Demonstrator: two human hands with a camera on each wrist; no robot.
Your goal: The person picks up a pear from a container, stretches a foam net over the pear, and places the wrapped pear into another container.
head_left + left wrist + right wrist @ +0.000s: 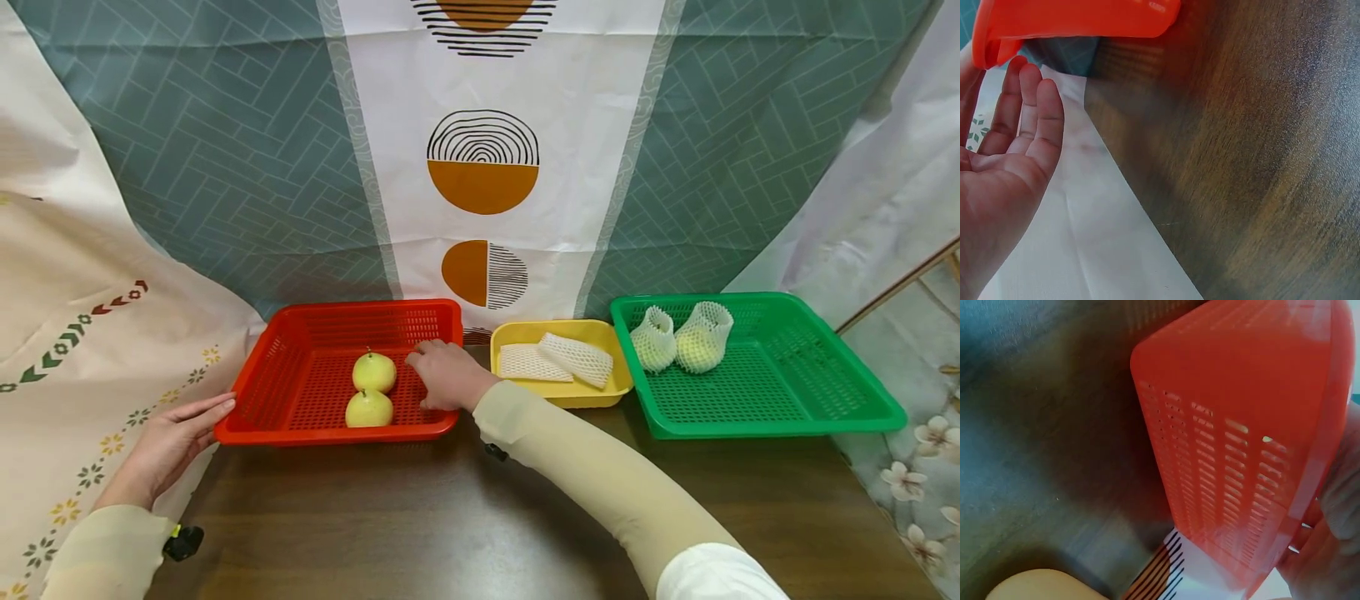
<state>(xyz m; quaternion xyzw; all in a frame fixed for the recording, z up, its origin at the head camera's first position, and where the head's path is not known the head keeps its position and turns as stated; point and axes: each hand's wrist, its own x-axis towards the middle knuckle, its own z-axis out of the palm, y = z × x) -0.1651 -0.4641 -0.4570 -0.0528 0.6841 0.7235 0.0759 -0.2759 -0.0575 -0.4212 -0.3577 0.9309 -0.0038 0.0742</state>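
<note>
Red basket [300, 436], two pears [374, 373] inside

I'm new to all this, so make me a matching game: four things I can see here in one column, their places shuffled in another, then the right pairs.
Things:
1. Left hand
2. Bare fruits
3. Foam nets
4. Netted fruits

Places:
A. In the yellow tray
B. In the green basket
C. At the left rim of the red basket
D. Inside the red basket

Right pairs: 1-C, 2-D, 3-A, 4-B
</note>
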